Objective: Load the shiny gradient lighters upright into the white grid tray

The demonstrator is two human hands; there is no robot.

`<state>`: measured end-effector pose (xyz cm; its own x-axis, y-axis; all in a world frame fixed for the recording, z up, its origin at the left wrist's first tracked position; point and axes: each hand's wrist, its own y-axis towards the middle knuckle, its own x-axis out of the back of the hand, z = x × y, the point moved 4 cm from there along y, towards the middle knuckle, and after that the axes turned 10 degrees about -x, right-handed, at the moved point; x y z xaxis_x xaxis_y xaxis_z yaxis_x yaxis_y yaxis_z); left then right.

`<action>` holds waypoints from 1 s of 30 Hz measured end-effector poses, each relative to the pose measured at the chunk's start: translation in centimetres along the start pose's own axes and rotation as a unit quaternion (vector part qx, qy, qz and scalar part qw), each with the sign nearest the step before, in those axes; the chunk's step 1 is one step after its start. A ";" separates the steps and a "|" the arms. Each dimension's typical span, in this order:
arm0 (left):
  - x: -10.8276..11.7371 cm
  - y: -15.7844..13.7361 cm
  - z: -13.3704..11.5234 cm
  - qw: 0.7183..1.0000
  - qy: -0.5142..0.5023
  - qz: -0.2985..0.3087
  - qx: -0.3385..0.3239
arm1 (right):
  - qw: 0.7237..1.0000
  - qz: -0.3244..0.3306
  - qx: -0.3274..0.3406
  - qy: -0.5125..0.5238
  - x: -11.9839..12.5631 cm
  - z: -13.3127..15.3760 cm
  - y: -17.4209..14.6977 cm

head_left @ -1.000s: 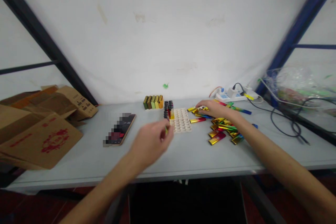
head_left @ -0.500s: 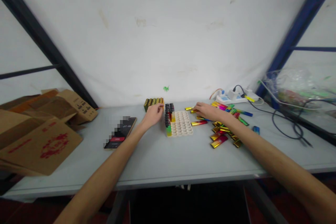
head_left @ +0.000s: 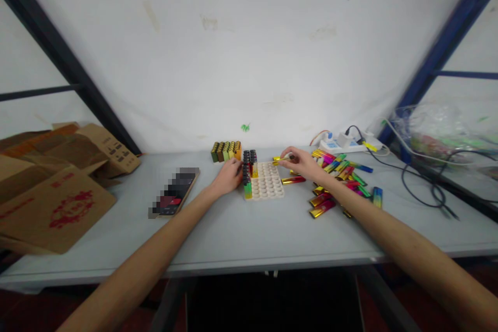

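Observation:
A white tray (head_left: pixel 267 181) with rows of round holes lies mid-table. Black-topped lighters (head_left: pixel 248 171) in shiny colours stand upright along its left side. My left hand (head_left: pixel 230 175) is at the left of these lighters with its fingers curled; whether something is between them is hidden. Above the tray's far right corner, my right hand (head_left: pixel 301 162) pinches a shiny gold lighter (head_left: pixel 280 161) between thumb and fingers, its end pointing left. A red and gold lighter (head_left: pixel 293 180) lies flat to the right of the tray. Behind my left hand stands a block of gold and green lighters (head_left: pixel 225 151).
A heap of shiny coloured lighters (head_left: pixel 322 210) spreads on the right. Beyond it are a white power strip (head_left: pixel 337 141) and a black cable (head_left: pixel 424 195). A phone (head_left: pixel 177 192) lies left of my left arm, near cardboard boxes (head_left: pixel 73 207).
My right hand has lifted a gold lighter and turned toward the tray. My left hand has stayed beside the lighters, its fingers closer to them. The view has shifted slightly.

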<state>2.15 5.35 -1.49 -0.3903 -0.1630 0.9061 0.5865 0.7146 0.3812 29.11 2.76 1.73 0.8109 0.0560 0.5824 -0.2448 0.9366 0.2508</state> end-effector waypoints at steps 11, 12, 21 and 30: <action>-0.3 -0.1 0.7 1.000 -0.023 -0.003 -0.009 | 0.963 0.164 -0.008 0.214 -2.7 3.1 -1.8; -0.3 -0.1 0.7 1.000 -0.027 -0.003 -0.011 | 0.958 0.182 -0.002 0.221 -3.0 3.2 -1.9; -0.1 0.0 0.3 0.999 -0.026 0.002 -0.023 | 0.972 0.090 -0.078 0.203 -3.1 2.6 -1.6; 0.1 0.0 0.4 1.000 -0.023 0.002 -0.016 | 0.994 -0.071 -0.015 -0.076 -1.8 2.2 -1.4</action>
<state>1.87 5.60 -1.47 -0.4201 -0.1283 0.8984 0.6099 0.6932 0.3841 26.81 0.57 2.07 0.7465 -0.1289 0.6527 -0.1150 0.9413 0.3174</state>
